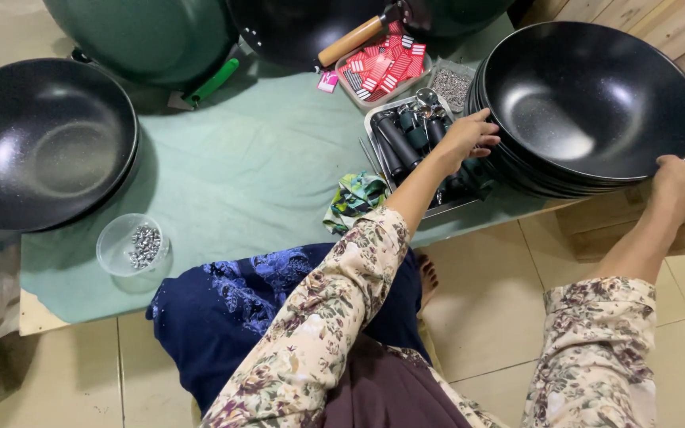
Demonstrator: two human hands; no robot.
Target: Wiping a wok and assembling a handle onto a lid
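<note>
This looks like a small cookware assembly workshop set up at floor level. A stack of identical black woks (592, 103) waits at one side, and another black wok (41, 143) lies apart on a green cloth (255, 174) spread over a low board. Parts are sorted in containers: a metal tray of black handles (406, 139), a clear bowl of small screws (132, 246), a tray of red and white labels (382, 67), and a box of tiny metal fasteners (451, 85). The tiled floor (485, 309) and wooden planks (675, 24) suggest an informal, home-based work space.
</note>
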